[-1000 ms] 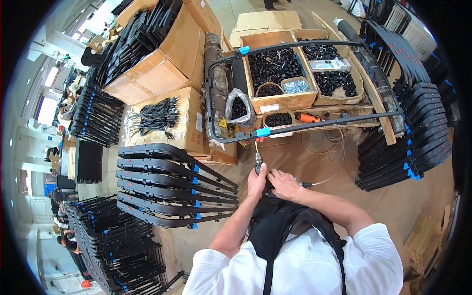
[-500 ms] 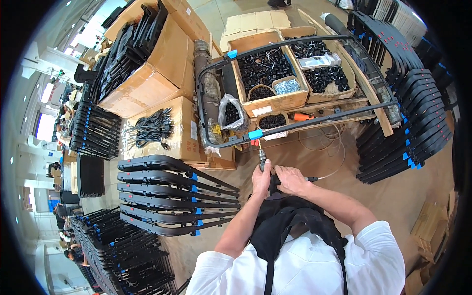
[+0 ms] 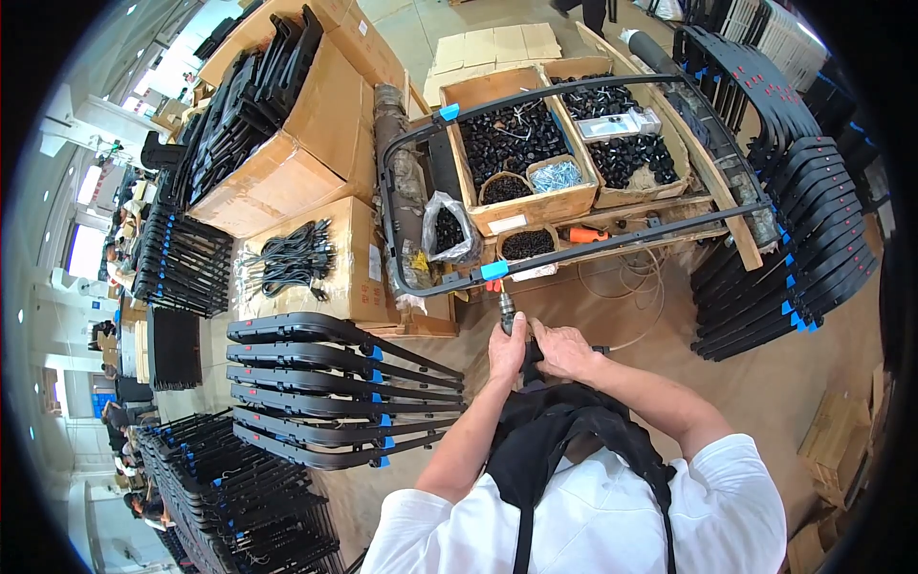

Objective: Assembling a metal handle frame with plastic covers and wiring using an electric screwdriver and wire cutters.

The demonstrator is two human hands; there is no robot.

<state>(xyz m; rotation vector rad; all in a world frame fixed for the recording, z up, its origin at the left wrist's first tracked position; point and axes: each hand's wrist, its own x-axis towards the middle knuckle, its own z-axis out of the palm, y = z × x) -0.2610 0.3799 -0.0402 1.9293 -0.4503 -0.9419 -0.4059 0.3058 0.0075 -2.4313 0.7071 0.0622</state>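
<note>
My left hand (image 3: 505, 350) is closed around the front of a power drill (image 3: 507, 304), just behind its metal chuck. Against the rear of the drill, my right hand (image 3: 566, 350) is closed too, its fingers partly hidden behind the body. The drill's tip points away from me at the near rail of a long black bent-tube frame (image 3: 626, 233), by a blue piece (image 3: 494, 271) on that rail. A small red part shows at the tip; whether the bit touches the rail I cannot tell. The frame lies across the workbench, around the parts boxes.
Wooden boxes of black parts (image 3: 512, 139) stand on the bench, with a tray of silver screws (image 3: 556, 176) and an orange-handled tool (image 3: 585, 234). Black frames (image 3: 344, 387) are stacked at left and right. Cables (image 3: 292, 256) lie on a carton. A thin hose (image 3: 660, 292) loops below the bench.
The view has shifted slightly. My hands and the drill keep nearly the same place at the near rail. At the far edge, a person's dark legs show more.
</note>
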